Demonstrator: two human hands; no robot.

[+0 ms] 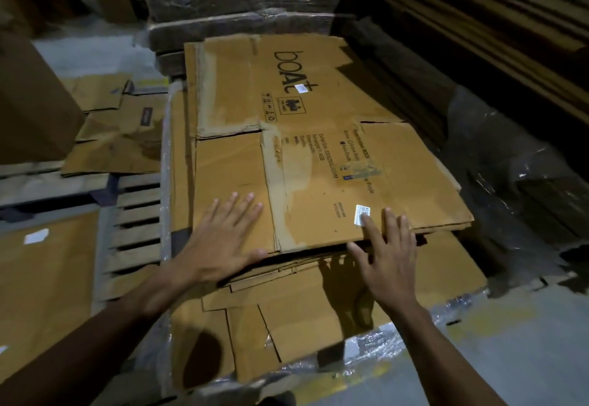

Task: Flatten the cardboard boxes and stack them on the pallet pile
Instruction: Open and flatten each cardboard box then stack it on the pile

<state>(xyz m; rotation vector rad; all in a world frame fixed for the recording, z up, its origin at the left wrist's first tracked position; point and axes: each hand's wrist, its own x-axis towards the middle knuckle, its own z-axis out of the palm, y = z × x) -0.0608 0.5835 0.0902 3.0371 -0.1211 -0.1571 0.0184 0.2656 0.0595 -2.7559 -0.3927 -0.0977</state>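
A flattened brown cardboard box point(287, 138) printed with "boAt" lies on top of a pile of flattened boxes point(280, 319) in the middle of the view. My left hand point(223, 240) presses flat on its near left part, fingers spread and straight. My right hand point(385, 256) sits at the near right edge of the same box, fingers straight over a small white label, thumb at the edge. The pile rests on clear plastic wrap point(376, 345) that shows along its near edge.
A wooden pallet point(134, 227) lies left of the pile, with more flattened cardboard point(118, 141) beyond it and a sheet point(41, 284) at the near left. Wrapped bundles point(242, 1) stand behind the pile. Dark stacked cardboard point(478, 23) and crumpled plastic point(510, 182) fill the right. Grey floor point(510, 358) lies near right.
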